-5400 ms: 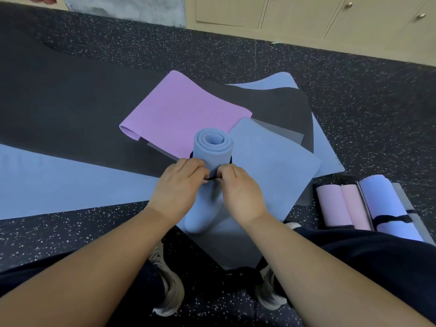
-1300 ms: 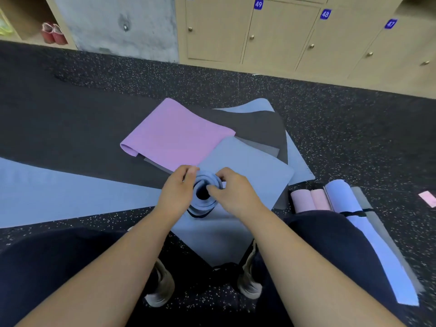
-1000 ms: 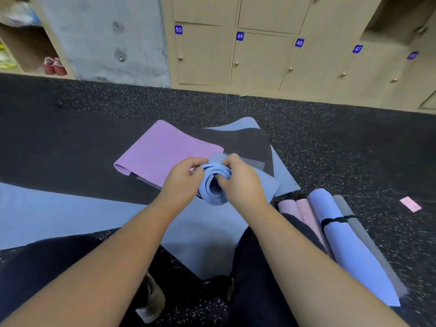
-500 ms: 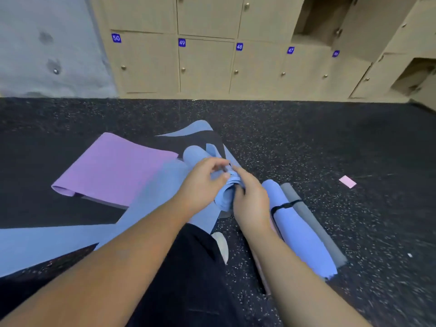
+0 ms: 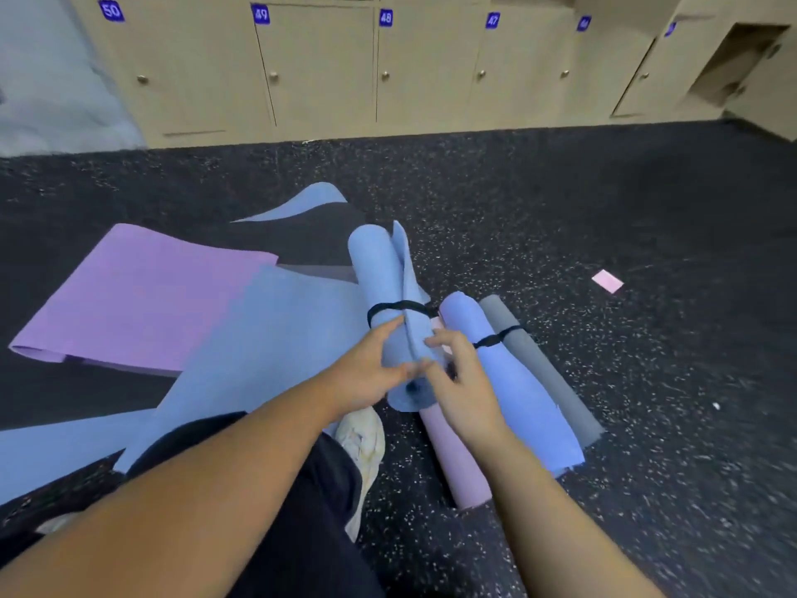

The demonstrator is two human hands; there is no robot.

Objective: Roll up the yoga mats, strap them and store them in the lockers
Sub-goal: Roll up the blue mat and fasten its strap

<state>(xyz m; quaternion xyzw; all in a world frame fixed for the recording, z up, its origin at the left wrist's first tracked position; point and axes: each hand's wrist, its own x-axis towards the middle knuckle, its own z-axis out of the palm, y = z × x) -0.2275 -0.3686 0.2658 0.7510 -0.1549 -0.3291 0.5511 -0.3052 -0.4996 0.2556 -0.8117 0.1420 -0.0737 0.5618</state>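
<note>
While both hands (image 5: 370, 372) (image 5: 460, 384) grip it, strapped blue roll (image 5: 390, 315) between palms, above floor.

A dark rubber floor flecked with white specks (image 5: 560, 200) fills the near and middle ground. Along the far side runs a row of pale wooden cabinet doors with round knobs and small blue number tags (image 5: 319, 66). At far left stands a grey concrete wall (image 5: 47, 92).
</note>
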